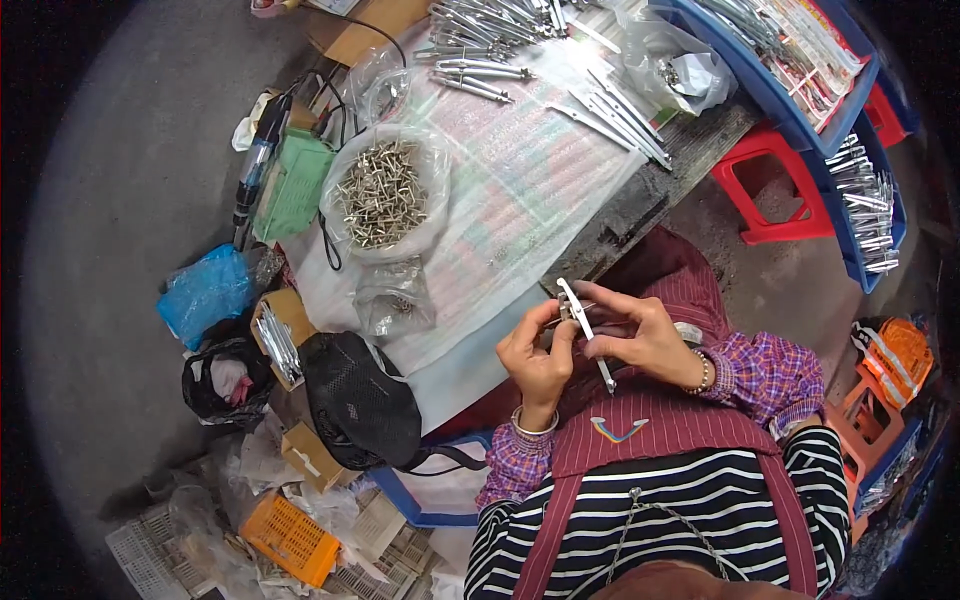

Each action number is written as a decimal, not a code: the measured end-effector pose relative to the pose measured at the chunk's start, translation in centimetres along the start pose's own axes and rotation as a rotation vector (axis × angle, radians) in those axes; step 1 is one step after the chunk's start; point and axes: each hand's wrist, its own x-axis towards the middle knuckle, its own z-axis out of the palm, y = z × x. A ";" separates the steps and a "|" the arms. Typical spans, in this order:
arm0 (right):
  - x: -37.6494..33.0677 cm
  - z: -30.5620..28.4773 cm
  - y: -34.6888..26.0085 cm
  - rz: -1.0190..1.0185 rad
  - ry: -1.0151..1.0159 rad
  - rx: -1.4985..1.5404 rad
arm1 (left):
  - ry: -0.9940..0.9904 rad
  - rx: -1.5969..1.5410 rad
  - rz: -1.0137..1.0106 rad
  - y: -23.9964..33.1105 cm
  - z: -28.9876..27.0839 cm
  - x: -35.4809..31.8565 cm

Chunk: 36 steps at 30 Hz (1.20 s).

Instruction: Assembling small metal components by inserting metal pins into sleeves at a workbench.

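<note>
A slim silver metal bar (579, 313) is held in front of my apron, slanting down to the right. My right hand (640, 335) pinches it between thumb and fingers from the right side. From the left, my left hand (540, 362) closes its thumb and forefinger beside the bar's upper part. Something small and metallic shows at those left fingertips, too small to name. On the table ahead, a bag of small metal pins or screws (382, 195) lies spread wide, with a smaller clear bag (395, 300) holding a few pieces nearer me.
Silver metal parts (490, 40) are piled at the table's far side, with loose long bars (615, 115) near its right edge. A black cap (360, 400) lies at left. Red stools (770, 185) and blue trays (865, 210) stand at right. Crates (290, 540) sit lower left.
</note>
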 end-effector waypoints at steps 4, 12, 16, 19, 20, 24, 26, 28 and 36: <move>-0.2 0.5 0.4 -0.071 0.087 -0.053 | 0.014 -0.103 -0.052 0.7 0.2 -0.2; -0.3 -0.4 1.6 0.032 0.047 -0.266 | -0.050 -0.307 -0.196 1.0 0.3 0.0; -0.3 -0.6 2.1 -0.031 0.054 -0.293 | -0.144 -0.327 -0.313 2.0 0.1 0.6; -0.2 -0.6 1.7 -0.061 0.021 -0.308 | -0.201 -0.253 -0.245 1.8 -0.2 0.8; -0.2 -0.8 1.8 -0.103 0.014 -0.355 | -0.228 -0.215 -0.164 1.5 -0.3 0.9; -0.3 -0.4 0.6 -0.158 -0.045 -0.427 | -0.262 -0.116 -0.117 0.7 -1.1 0.7; -0.1 -0.5 0.9 -0.157 -0.010 -0.414 | -0.199 -0.202 -0.184 1.2 -0.3 0.9; 0.0 -0.6 1.0 -0.156 0.025 -0.401 | -0.171 -0.206 -0.177 1.2 0.3 0.9; 0.0 -0.8 0.9 -0.161 0.007 -0.438 | -0.225 -0.023 -0.107 1.2 -0.3 1.2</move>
